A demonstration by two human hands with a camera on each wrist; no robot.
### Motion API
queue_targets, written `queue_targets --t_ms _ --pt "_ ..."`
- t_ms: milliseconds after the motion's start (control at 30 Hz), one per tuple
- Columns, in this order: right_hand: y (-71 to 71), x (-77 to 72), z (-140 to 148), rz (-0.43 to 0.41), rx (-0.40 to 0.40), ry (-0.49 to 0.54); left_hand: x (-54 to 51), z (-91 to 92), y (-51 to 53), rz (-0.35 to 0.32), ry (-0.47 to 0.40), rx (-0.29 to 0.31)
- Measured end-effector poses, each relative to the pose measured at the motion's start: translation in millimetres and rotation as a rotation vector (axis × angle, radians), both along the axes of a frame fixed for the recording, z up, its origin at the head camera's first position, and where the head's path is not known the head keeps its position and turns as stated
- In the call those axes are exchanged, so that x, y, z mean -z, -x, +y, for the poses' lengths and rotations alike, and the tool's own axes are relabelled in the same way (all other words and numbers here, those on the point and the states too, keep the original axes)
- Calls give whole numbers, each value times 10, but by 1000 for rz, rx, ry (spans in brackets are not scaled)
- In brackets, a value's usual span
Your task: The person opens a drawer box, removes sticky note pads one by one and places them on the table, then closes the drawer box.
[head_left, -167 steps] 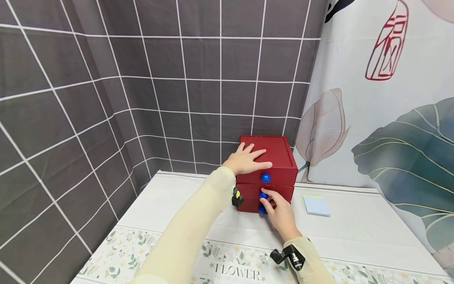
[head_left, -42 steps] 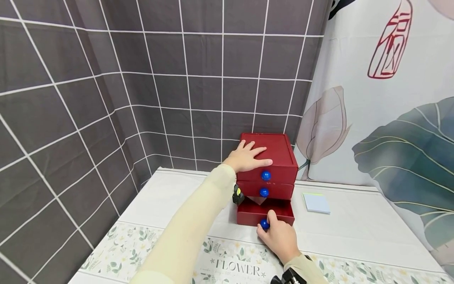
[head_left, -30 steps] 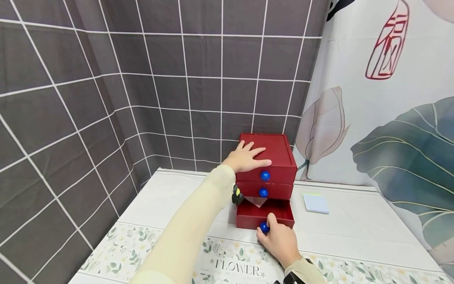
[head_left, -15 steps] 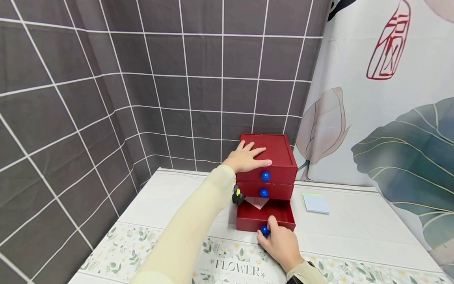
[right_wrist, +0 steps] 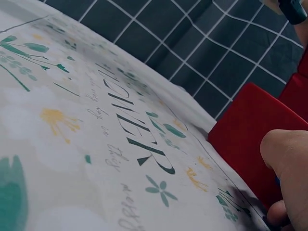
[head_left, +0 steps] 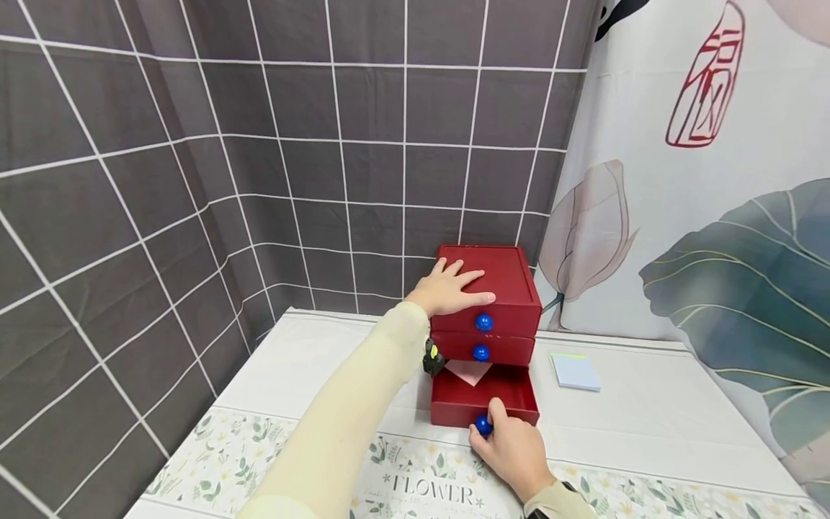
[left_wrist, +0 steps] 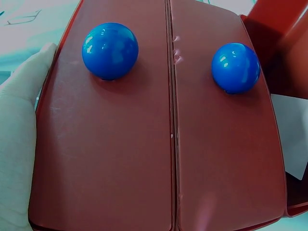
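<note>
A small dark-red drawer cabinet [head_left: 507, 274] stands near the back of the table, with blue ball knobs on its drawers. My left hand [head_left: 447, 290] rests on its top with the fingers spread. The bottom drawer [head_left: 447, 412] is pulled out, and a pale pink piece of paper [head_left: 470, 371] lies inside toward the back left. My right hand [head_left: 515, 447] pinches the drawer's blue knob [head_left: 483, 424] between thumb and fingers. In the left wrist view the upper knob [left_wrist: 110, 51] and middle knob [left_wrist: 236, 68] sit on drawers that are closed.
To the right of the cabinet lies a pad of light-blue sticky notes [head_left: 576, 372]. A white tablecloth [head_left: 655, 425] with a floral strip and the printed word FLOWER covers the table. Behind hang a dark grid-patterned curtain [head_left: 369, 173] and a white flowered one.
The bottom drawer has come out toward me, drawn by the right hand, which earlier was at the middle knob. The paper inside has come into view. The left hand has stayed on top.
</note>
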State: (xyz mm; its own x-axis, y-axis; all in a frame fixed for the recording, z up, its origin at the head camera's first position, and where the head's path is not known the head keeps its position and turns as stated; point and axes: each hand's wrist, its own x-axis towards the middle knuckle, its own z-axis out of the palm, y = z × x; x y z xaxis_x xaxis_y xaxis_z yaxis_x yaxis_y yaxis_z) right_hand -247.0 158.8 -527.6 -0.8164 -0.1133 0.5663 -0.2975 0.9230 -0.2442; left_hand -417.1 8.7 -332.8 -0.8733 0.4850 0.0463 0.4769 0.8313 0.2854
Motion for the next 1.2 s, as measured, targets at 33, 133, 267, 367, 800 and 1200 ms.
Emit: queue_targets --t_ms 33,133,267,367,800,1200 --pt "-10 -1 0 5 -2 0 3 0 3 -1 1 0" --pt "-44 -6 -1 3 -2 -3 3 -2 3 -3 1 -1" --pt "-108 -61 -10 -60 22 -25 -7 -2 -8 -7 -7 -1" --pt "-170 -149 -5 -91 40 -69 -10 -1 -12 -14 -18 7" --pt "251 -666 90 31 -236 -87 4 -3 -19 3 11 -4" --pt "704 -611 145 -565 -435 -80 -5 -1 -10 13 8 6"
